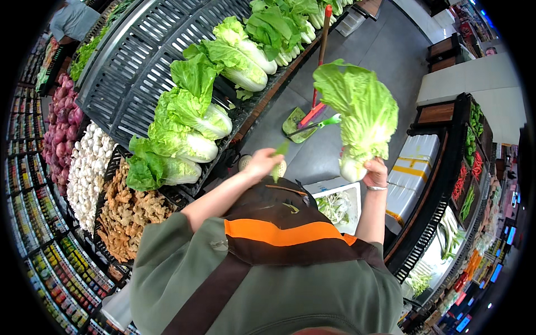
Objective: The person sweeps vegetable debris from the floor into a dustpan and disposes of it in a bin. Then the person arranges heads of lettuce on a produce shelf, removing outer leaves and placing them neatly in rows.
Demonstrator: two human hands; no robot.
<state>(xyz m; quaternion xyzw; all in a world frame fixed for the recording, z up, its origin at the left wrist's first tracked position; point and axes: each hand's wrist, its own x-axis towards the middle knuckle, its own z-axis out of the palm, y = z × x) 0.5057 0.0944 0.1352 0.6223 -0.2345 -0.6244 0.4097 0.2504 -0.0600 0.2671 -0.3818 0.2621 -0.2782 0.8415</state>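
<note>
My right hand [376,172] grips a leafy napa cabbage [363,113] near its white base, its frilly green top pointing up and away. In front of my apron [289,209], my left hand [261,162] pinches a small torn strip of green leaf [281,154], slightly blurred. Just below the held cabbage stands a white foam box [355,205] with leaf scraps [335,207] inside. To my left, a row of napa cabbages [194,144] lies along the edge of a black slatted display rack [138,79], white bases towards the aisle.
A red-handled broom [322,46] and a green dustpan [298,123] stand on the grey floor [379,54]. Ginger [130,213], garlic [90,171] and red onions [65,125] fill bins at left. Taped foam boxes [412,167] sit by the right shelf. A person [73,21] is at upper left.
</note>
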